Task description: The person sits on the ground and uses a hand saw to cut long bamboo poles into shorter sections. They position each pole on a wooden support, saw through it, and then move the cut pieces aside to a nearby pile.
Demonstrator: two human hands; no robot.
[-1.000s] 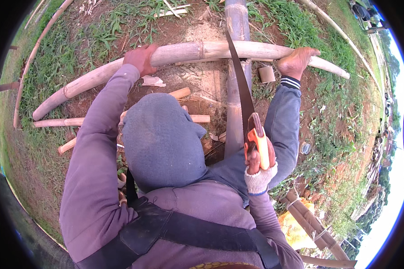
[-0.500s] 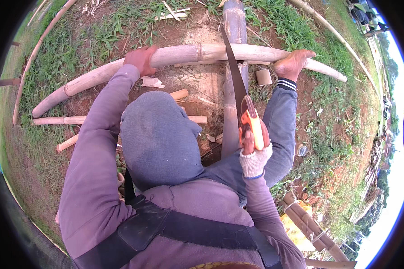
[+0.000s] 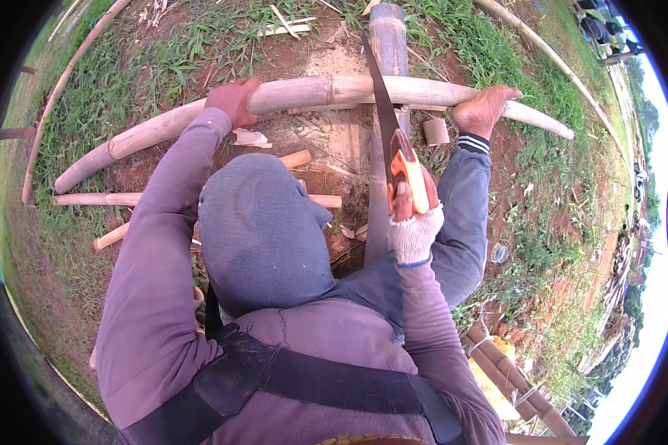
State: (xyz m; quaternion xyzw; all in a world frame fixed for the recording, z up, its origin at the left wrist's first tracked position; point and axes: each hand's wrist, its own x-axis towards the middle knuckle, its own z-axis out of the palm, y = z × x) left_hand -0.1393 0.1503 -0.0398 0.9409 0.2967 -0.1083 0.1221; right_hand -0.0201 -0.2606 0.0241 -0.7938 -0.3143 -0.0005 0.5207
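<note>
A long pale bamboo pole (image 3: 297, 94) lies across in front of me, resting over a thicker grey bamboo (image 3: 388, 37) that runs away from me. My left hand (image 3: 232, 101) is wrapped over the pole left of its middle. In my right hand (image 3: 416, 215), which wears a white knitted cuff, is the orange handle of a handsaw (image 3: 382, 96). The saw's dark blade crosses the pole just above the thicker bamboo. My bare right foot (image 3: 485, 111) presses on the pole farther right.
Short bamboo pieces (image 3: 119, 199) lie on the ground at left. A cut bamboo ring (image 3: 436, 131) sits beside the thicker bamboo. Sawdust (image 3: 338, 133) covers the soil near the cut. Tied bamboo poles (image 3: 516, 382) stand at lower right. Another pole (image 3: 534, 37) lies at far right.
My right hand and the saw have moved forward and slightly left, the blade sliding farther across the pole. My left hand and foot stay on the pole.
</note>
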